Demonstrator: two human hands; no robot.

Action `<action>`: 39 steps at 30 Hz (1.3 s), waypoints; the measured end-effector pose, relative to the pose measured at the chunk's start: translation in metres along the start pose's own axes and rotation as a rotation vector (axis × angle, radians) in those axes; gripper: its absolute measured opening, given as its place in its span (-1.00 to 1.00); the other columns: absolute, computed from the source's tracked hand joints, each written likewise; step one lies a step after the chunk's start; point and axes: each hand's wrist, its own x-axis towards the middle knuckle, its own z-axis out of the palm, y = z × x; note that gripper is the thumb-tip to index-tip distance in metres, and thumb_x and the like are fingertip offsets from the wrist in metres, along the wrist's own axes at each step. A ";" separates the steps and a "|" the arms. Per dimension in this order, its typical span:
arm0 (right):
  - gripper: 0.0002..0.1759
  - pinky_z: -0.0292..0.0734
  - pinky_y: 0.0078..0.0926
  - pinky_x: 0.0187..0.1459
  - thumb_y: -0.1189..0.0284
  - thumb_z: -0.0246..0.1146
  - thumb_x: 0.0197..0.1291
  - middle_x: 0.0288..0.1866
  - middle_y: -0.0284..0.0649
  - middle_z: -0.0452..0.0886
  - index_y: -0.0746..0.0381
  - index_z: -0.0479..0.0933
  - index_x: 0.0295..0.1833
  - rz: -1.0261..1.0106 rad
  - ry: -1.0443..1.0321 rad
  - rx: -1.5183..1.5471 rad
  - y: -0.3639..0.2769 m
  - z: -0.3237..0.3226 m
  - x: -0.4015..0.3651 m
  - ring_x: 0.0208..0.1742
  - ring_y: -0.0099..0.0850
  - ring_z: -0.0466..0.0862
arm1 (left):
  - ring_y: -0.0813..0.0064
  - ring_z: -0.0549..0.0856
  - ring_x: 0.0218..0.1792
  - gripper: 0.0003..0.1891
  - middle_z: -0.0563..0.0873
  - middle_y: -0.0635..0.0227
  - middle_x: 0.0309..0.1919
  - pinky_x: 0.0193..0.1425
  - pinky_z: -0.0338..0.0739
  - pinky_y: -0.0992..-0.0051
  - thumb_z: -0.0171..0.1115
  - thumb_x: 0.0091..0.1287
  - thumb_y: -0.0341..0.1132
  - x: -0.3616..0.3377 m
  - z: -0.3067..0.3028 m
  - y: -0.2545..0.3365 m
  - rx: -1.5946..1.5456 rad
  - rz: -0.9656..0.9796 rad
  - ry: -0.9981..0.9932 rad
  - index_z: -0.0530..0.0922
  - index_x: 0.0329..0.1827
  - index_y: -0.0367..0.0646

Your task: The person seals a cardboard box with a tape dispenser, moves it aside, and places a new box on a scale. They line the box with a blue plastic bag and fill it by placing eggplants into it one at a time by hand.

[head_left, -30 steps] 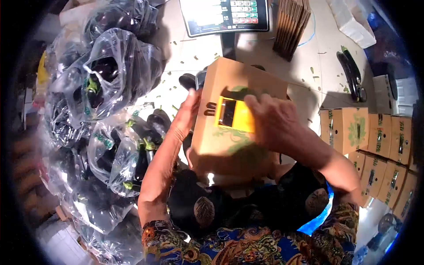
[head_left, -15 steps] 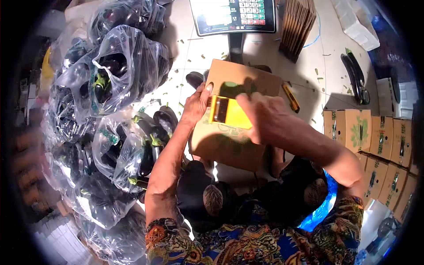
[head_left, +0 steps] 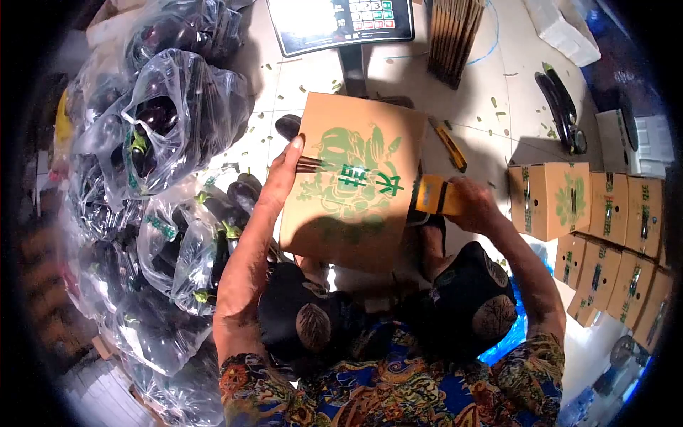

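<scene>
My left hand (head_left: pixel 284 171) grips the left edge of a closed cardboard box (head_left: pixel 334 228), its thumb on top. The box has a green vegetable print and sits tilted in front of my knees. Clear tape with green characters (head_left: pixel 366 178) crosses its top. At the box's right side, my right hand (head_left: pixel 473 203) is closed around a yellow tape dispenser (head_left: pixel 437 196). A yellow utility knife (head_left: pixel 448 146) lies on the floor just beyond the box's right edge.
Clear bags of eggplants (head_left: pixel 156 114) crowd the left side. A scale (head_left: pixel 341 28) stands ahead, beside flattened cartons (head_left: pixel 455 43). Two long eggplants (head_left: pixel 558 107) lie at the right, above stacked taped boxes (head_left: pixel 569 203). Green scraps dot the tiled floor.
My right hand has moved the tape dispenser from the box top rightward to beyond its right edge, uncovering the printed tape. My left hand stays on the box's left edge.
</scene>
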 end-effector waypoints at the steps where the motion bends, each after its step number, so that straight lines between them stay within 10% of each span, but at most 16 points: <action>1: -0.22 0.58 -0.10 -0.14 0.35 0.50 -0.16 -0.06 -0.01 0.51 0.21 0.28 0.20 0.023 -0.022 0.004 -0.002 0.009 0.010 -0.12 0.05 0.60 | 0.29 0.63 0.05 -0.28 0.64 0.11 0.08 0.21 0.47 0.36 -0.03 0.35 0.29 -0.001 -0.002 -0.006 -0.157 -0.077 -0.061 0.50 0.24 -0.20; 18: -0.48 0.56 -0.14 -0.23 0.43 0.44 -0.19 -0.25 -0.01 0.56 0.28 0.40 -0.07 0.168 0.042 -0.073 -0.109 -0.091 0.028 -0.20 0.02 0.62 | 0.19 0.65 0.03 -0.30 0.60 0.09 0.13 0.10 0.59 0.20 0.05 0.34 0.24 -0.004 0.035 -0.001 -0.910 -0.447 -0.515 0.39 0.33 -0.12; 23: -0.53 0.52 -0.12 -0.37 0.45 0.37 -0.16 -0.37 0.03 0.53 0.30 0.37 -0.10 -0.005 0.045 -0.178 -0.163 -0.087 0.091 -0.36 -0.01 0.62 | 0.37 0.55 0.17 -0.26 0.59 0.18 0.16 0.32 0.39 0.45 -0.13 0.42 0.25 -0.011 0.009 0.024 -0.001 0.251 -0.163 0.33 0.39 -0.22; 30: -0.58 0.54 -0.15 -0.35 0.40 0.34 -0.15 -0.39 0.05 0.59 0.40 0.38 -0.20 -0.243 0.021 -0.076 -0.198 -0.088 0.140 -0.37 -0.05 0.66 | 0.31 0.48 0.29 -0.30 0.53 0.16 0.24 0.35 0.32 0.44 -0.04 0.41 0.15 -0.026 -0.001 0.057 0.305 0.489 -0.083 0.22 0.45 -0.18; 34: -0.54 0.56 -0.21 -0.34 0.38 0.34 -0.16 -0.37 0.01 0.60 0.42 0.37 -0.17 -0.295 -0.080 -0.164 -0.212 -0.088 0.151 -0.33 -0.10 0.67 | 0.05 0.57 0.19 -0.22 0.51 -0.03 0.24 0.29 0.41 0.39 0.22 0.21 0.05 -0.017 -0.028 0.055 0.673 0.480 -0.121 0.21 0.46 -0.08; 39: -0.44 0.59 -0.22 -0.32 0.39 0.38 -0.21 -0.35 -0.03 0.61 0.40 0.34 -0.09 -0.265 -0.071 -0.140 -0.209 -0.085 0.142 -0.33 -0.11 0.68 | -0.03 0.55 0.19 -0.27 0.63 -0.08 0.06 0.29 0.37 0.31 -0.20 0.40 0.30 -0.001 -0.031 0.045 0.419 0.210 0.047 0.49 0.25 -0.17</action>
